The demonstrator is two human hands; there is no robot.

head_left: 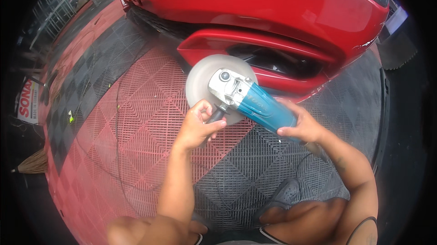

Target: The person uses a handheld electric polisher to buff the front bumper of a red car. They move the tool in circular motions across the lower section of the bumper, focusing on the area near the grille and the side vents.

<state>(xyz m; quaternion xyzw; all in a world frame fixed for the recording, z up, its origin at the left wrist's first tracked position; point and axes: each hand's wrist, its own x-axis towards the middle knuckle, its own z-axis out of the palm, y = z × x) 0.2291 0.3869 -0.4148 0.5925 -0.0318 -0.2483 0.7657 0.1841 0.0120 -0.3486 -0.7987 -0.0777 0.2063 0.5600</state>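
Left hand [200, 122] curled round black side handle [215, 116]; right hand [302, 122] clasping teal cylindrical polisher body [265, 110]. Best keep round whitish pad [197, 82] flat to glossy red bumper [273, 1].

- Sign [29, 101] at the far left: large red capitals on a white ground, slanting steeply upward, with a line of smaller capitals beneath.
- Polisher [265, 110]: faint lettering along its teal housing, low in contrast and hard to make out.

Slatted floor [154, 81] (red and black) under thin cord [117, 140], yellow-green scrap [71, 117]
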